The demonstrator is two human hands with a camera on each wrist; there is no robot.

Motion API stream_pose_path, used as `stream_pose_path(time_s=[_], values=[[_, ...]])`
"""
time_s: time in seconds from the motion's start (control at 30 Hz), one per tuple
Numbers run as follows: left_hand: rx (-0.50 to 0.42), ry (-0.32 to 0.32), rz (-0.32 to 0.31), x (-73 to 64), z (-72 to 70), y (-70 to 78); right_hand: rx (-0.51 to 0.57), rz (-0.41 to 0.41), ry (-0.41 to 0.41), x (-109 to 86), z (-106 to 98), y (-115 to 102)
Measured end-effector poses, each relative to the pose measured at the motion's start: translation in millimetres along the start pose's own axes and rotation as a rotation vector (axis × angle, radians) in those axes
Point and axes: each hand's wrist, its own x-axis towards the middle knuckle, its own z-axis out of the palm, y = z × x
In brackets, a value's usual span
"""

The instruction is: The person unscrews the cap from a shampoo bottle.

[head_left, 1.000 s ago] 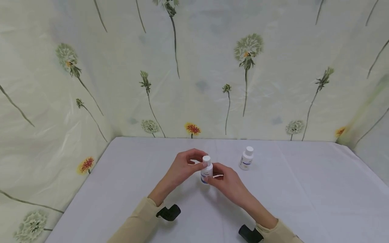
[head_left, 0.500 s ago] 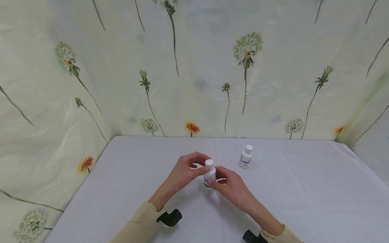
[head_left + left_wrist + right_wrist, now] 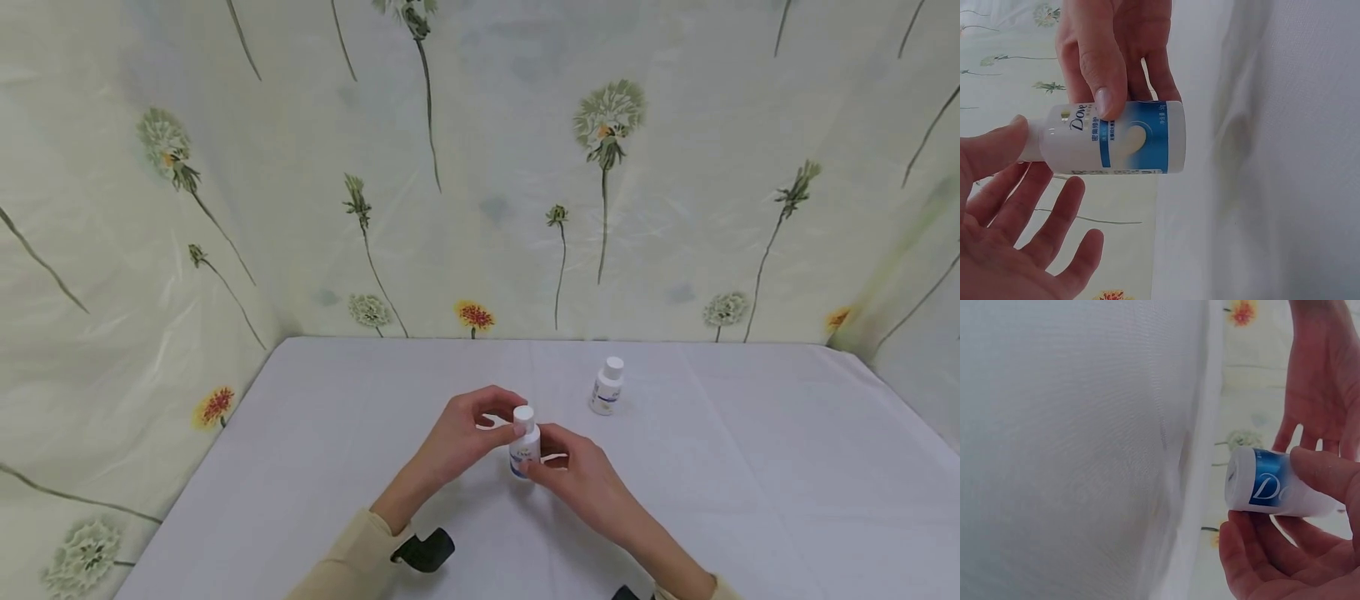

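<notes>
Left wrist: bottle cap [image 3: 1034, 145] partly behind thumb [image 3: 996, 150]

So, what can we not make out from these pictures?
Head view: lettering on the standing bottle is too small to read.
Head view: the bottom edge cuts off most of the right sleeve.
Left wrist view: on the held bottle, part of the cap is hidden by the left thumb.
Left wrist view: the right thumb covers some of the label.

The worktop [image 3: 337, 417] leaves passage outside the left hand [image 3: 462, 437], while an upright bottle [image 3: 606, 390] obstructs the way beyond the right hand [image 3: 591, 482].
</notes>
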Motion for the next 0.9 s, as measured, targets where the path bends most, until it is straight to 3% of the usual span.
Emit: stream_pose_path(time_s=[0.13, 0.4, 0.73, 0.9], values=[[0.004, -0.025, -0.001, -0.1, 1.5, 1.7, -0.008, -0.01, 0.014, -3.5, -0.9, 2.1], [0.041, -0.1, 0.066, -1.6, 2.9, 3.2, 0.043, -0.045, -0.012, -8.8, -2.9, 5.9], [0.004, -0.12, 0.066, -2.5, 7.4, 4.2, 0.178, -0.099, -0.122, -10.9, -3.5, 14.6], [-0.023, -0.093, 0.059, -4.0, 8.4, 1.6, 0.141, -0.117, -0.135, -10.6, -4.3, 15.0]])
